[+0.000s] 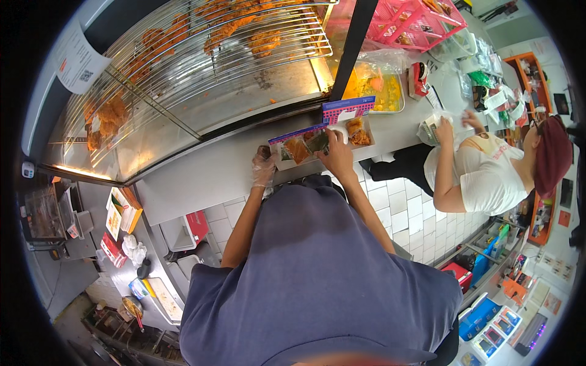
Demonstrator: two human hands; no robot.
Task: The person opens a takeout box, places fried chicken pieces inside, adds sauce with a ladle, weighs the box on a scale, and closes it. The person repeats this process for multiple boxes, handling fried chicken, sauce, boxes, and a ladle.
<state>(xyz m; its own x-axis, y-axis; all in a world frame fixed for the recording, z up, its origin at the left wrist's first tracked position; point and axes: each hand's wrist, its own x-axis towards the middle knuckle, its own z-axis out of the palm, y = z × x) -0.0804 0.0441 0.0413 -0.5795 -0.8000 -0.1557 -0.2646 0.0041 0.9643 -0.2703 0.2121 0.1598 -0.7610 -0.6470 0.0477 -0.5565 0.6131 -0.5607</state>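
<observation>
Two open cardboard meal boxes with purple-and-pink printed lids stand side by side on the counter in front of me. The nearer left box [286, 165] holds an orange-brown sauce packet [296, 151] and a dark green item [317, 142]. In the right-hand box [366, 142] lie pieces of fried chicken [360, 137] and a white item. My left hand [264, 167], in a clear plastic glove, is at the left box's left edge; a small dark item shows at its fingertips. My bare right hand [338, 154] reaches into the left box, fingers at the green item; its grip is unclear.
A heated glass display case [201, 132] with fried chicken on wire racks [274, 27] borders the counter's far side. A metal tray of yellow food [382, 91] and a pink basket [412, 23] stand right. A co-worker [485, 169] handles a plastic bag [432, 128].
</observation>
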